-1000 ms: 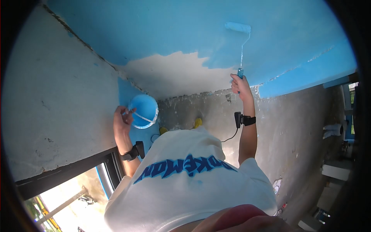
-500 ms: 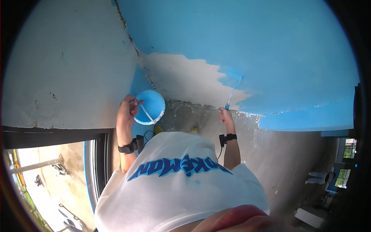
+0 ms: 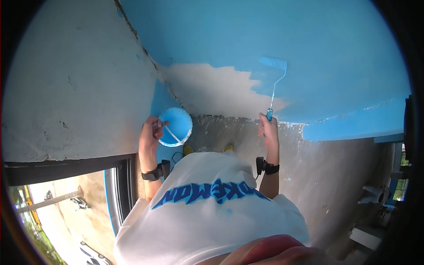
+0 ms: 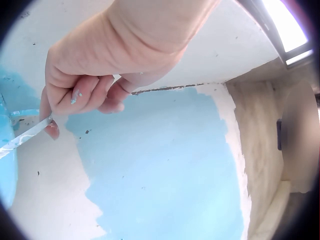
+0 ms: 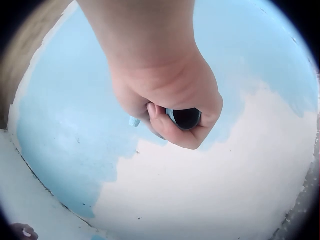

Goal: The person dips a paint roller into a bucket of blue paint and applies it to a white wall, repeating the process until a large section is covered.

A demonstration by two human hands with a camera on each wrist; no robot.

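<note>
My right hand (image 3: 269,127) grips the handle of a paint roller (image 3: 279,78), whose blue-coated sleeve lies against the painted wall up and to the right. In the right wrist view the fingers curl round the handle, its dark hollow end (image 5: 186,119) facing the camera. On the left, my left hand (image 3: 151,132) holds a bucket (image 3: 190,128) by its paint-smeared strap handle (image 4: 27,135). Blue paint coats the bucket's inside. Flecks of the same blue dot a finger (image 4: 76,96) of the left hand in its wrist view.
Ahead, the wall (image 3: 327,44) is mostly blue, with a jagged whitish patch (image 3: 212,86) low near the corner. A pale side wall (image 3: 75,97) and a dark-framed window (image 3: 128,185) flank the left. Yellow-toed footwear (image 3: 188,149) shows on the paint-spattered floor (image 3: 207,132).
The roller went down the wall to the white patch's edge, then part of the way back up. The left hand kept its hold on the bucket's handle. The head view shifted.
</note>
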